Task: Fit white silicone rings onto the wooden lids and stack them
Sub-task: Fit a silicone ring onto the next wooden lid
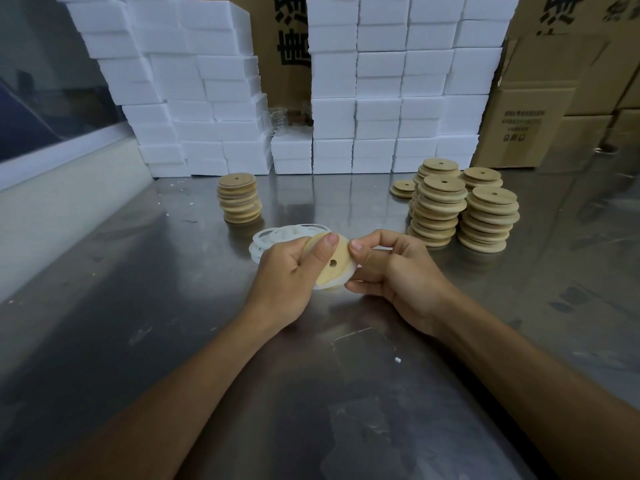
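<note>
A: Head view, starting from the left — a slanted pale ledge runs along the edge of the brushed steel table [145, 306]; behind it rises a wall of white foam blocks [194, 98], with brown cardboard cartons [554, 91] showing through the gap and off to the right.

B: And on the table itself?

A: A short stack of round wooden lids fitted with white rings [239, 198] stands left of centre, well apart from the rest; nearer, a loose pile of flat white silicone rings [277, 235] lies just behind the hands.

B: The hands?

A: The left hand [287, 271] grips a round wooden lid with a small centre hole [332, 263], thumb pressed across its face; a white silicone ring [341, 280] hugs the lid's lower right edge. The right hand [391, 268] pinches that same edge between thumb and curled fingers — both hands are clamped on the lid, held just above the table.

B: Further right?

A: Several taller stacks of bare round wooden lids [460, 206] stand clustered together, touching or nearly so.
</note>
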{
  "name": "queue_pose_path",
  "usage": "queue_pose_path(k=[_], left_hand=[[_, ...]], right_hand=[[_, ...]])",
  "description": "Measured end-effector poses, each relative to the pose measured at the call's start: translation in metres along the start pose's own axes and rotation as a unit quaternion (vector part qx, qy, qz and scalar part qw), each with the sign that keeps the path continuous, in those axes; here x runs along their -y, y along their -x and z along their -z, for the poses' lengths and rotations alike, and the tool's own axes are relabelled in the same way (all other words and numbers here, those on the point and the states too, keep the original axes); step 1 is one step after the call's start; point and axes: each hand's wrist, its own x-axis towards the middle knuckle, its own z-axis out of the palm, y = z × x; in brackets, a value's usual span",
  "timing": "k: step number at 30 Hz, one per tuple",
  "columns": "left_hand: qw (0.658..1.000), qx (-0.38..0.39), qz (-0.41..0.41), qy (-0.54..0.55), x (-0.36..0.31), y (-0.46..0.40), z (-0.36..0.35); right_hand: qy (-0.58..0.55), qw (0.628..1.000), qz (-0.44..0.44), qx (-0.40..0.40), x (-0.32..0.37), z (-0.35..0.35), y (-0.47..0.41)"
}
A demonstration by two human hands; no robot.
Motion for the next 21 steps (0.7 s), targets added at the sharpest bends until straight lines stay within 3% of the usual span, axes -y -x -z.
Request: queue_pose_path(k=[8, 21], left_hand=[[0.998, -0.007, 0.051, 0.038, 0.0005, -0.0002, -0.004], [0.995, 0.023, 0.066, 0.071, -0.0012, 0.0002, -0.0073]], right_hand=[[-0.041, 0.999, -0.027, 0.002, 0.0027, 0.0005, -0.0002], [-0.025, 0.999, -0.009, -0.044, -0.0022, -0.0075, -0.0004]])
